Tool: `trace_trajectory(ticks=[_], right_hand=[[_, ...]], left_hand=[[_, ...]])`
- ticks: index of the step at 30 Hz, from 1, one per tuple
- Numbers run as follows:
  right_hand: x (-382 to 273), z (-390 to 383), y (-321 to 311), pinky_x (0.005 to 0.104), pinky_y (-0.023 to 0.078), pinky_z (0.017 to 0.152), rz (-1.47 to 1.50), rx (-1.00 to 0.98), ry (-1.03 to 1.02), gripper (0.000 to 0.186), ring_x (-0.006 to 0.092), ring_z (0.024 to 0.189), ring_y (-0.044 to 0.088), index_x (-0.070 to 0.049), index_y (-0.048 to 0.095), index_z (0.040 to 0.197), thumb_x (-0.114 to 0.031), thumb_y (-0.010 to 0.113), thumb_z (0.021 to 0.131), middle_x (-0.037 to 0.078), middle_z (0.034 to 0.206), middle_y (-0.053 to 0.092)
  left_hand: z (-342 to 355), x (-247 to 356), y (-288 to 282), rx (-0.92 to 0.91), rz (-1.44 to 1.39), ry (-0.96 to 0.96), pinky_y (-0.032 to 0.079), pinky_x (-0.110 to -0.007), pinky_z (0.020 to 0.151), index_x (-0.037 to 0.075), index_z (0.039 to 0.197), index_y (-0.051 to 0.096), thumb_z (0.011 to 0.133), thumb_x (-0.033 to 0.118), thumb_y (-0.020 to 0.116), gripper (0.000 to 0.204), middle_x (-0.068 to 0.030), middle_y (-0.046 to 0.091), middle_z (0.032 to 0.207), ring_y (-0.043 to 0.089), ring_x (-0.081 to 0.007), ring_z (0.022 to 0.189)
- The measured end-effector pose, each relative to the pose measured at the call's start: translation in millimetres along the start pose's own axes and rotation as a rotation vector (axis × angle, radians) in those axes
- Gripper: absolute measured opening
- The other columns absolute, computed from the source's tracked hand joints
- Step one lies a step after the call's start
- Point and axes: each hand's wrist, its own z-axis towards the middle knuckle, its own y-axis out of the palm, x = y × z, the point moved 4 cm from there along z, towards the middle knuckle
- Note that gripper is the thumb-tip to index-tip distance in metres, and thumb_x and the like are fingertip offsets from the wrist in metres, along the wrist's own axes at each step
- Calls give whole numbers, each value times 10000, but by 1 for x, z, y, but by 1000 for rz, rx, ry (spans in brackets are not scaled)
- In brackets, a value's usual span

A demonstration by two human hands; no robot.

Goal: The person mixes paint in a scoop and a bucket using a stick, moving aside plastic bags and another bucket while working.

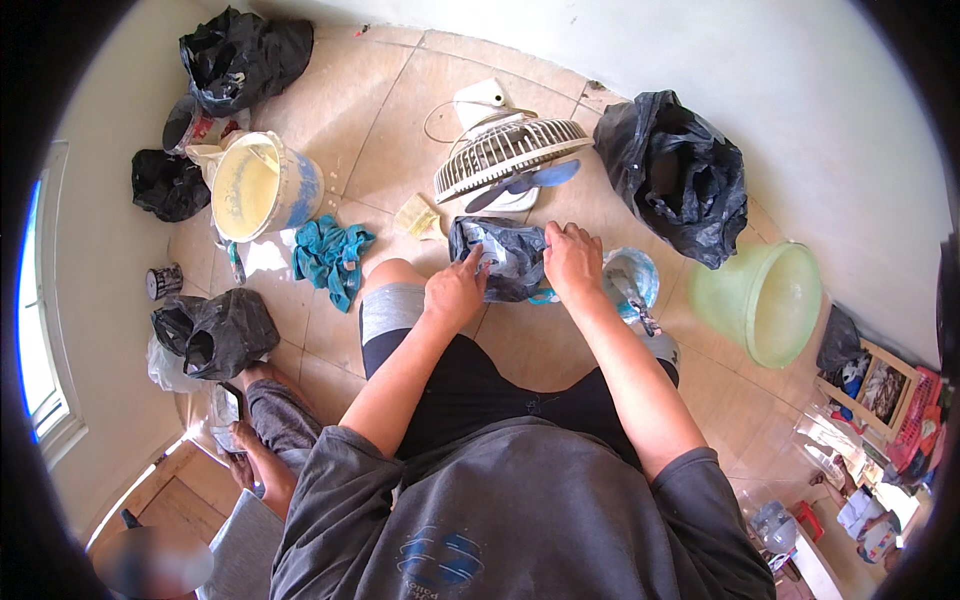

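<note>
A small black plastic bag (pixel 505 240), with a white, crumpled inside, stands open between my knees. My left hand (pixel 458 290) grips its near left edge, index finger at the opening. My right hand (pixel 572 258) pinches its right rim. A blue-smeared tub (pixel 630 275) with a tool handle sits just right of my right hand, partly hidden. A yellowish flat brush or pad (pixel 420 215) lies left of the bag. Beyond the bag a fan (pixel 500 157) with blue blades lies tipped on the floor.
Around me are a paint bucket (pixel 245 195), a teal cloth (pixel 330 255), black bags (pixel 670 175) and a green tub (pixel 755 300). A seated person's leg (pixel 280 410) and hands holding a phone are at lower left. Another person (pixel 865 520) is far right.
</note>
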Motion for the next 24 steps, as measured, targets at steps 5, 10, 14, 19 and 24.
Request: trace_trajectory(ticks=[5,10,14,19,24], right_hand=[[-7,-5,6,462,436,899,18,19,-93,212,300,1061,606,-98,678,1052,-166,677,851,116,1059,635],[-9,-9,5,451,423,905,55,35,-142,197,293,1055,595,-86,695,1031,-142,666,845,114,1046,622],[-6,-15,10,436,414,894,34,108,-202,234,278,1038,580,-90,702,1048,-92,672,816,101,1024,600],[-24,-20,-2,440,420,926,55,170,-293,236,283,1062,572,-61,681,1032,-82,664,797,102,1067,599],[-50,-32,10,449,448,923,341,124,-588,144,271,1088,564,-58,653,929,-107,637,795,92,1051,623]], left_hand=[[7,17,-6,-83,88,188,551,-439,826,152,1285,624,909,350,658,426,-175,648,1098,671,-343,997],[15,5,14,174,16,211,502,-442,872,98,1071,700,870,262,706,259,-152,655,1053,638,-338,1007],[18,-12,1,314,-227,109,493,-447,852,70,1002,657,903,225,670,185,-151,685,996,632,-368,975],[11,-13,-10,266,-350,-25,504,-505,768,62,1039,634,949,227,631,189,-204,684,849,648,-422,855],[7,-11,-14,350,-446,36,499,-510,772,67,1017,609,959,223,610,166,-222,680,870,641,-454,838]])
